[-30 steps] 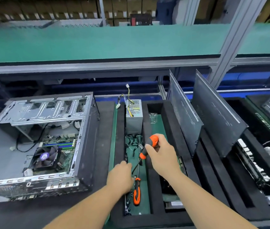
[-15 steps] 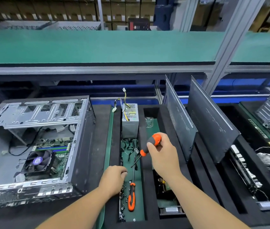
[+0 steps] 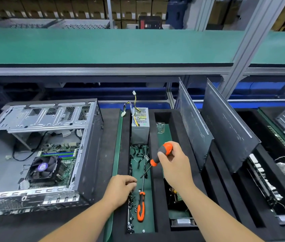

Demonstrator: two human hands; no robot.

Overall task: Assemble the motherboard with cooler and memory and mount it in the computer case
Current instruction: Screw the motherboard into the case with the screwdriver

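Observation:
The open computer case (image 3: 89, 154) lies on its side at the left. Inside it sits the green motherboard (image 3: 65, 165) with a black fan cooler (image 3: 43, 169) and memory sticks (image 3: 58, 154). My right hand (image 3: 176, 166) grips an orange-and-black screwdriver (image 3: 162, 152), tip pointing down-left over the tray slot. My left hand (image 3: 121, 188) has curled fingers at a row of small black screws (image 3: 131, 206) along the slot's left edge; whether it pinches one is hidden. A second, long orange screwdriver (image 3: 141, 206) lies in the slot.
A black foam tray (image 3: 159, 198) holds a grey power supply (image 3: 140, 125) with loose wires, black cable ties, and two dark side panels (image 3: 229, 133) leaning in slots. More parts lie at the right. A green shelf (image 3: 103, 46) spans overhead.
My left hand slid back along the screw row toward me. My right hand lifted the screwdriver slightly. The view shifted a little to the right.

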